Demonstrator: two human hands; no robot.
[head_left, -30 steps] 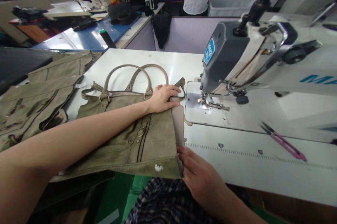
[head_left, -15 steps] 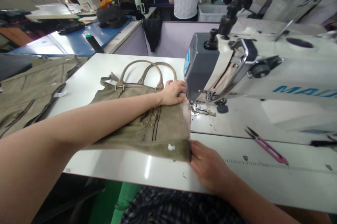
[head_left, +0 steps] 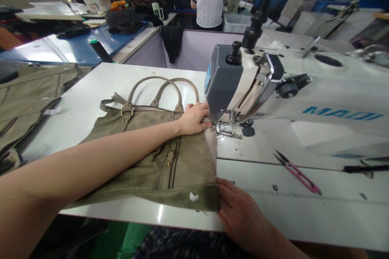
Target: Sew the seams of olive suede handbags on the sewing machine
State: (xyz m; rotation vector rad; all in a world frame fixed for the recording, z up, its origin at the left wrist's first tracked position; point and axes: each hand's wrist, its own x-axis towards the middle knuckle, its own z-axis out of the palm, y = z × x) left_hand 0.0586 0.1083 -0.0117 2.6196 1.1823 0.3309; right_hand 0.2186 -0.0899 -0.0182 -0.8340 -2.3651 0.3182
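Blue lettering (head_left: pixel 343 114) on the arm of the sewing machine (head_left: pixel 252 76) reads, as best we can tell, "MAQI". A blue badge (head_left: pixel 208 76) on its head is too oblique to read. We find the olive bag (head_left: pixel 194 161) flat on the white table (head_left: pixel 82 84), its right edge beside the presser foot (head_left: pixel 226 131). Our left hand (head_left: pixel 196 119) lies half open on its upper right corner; our right hand (head_left: pixel 238 210) pinches the lower right corner. Marks on the printed scale (head_left: pixel 291 195) and white tag (head_left: pixel 52 111) we cannot make out.
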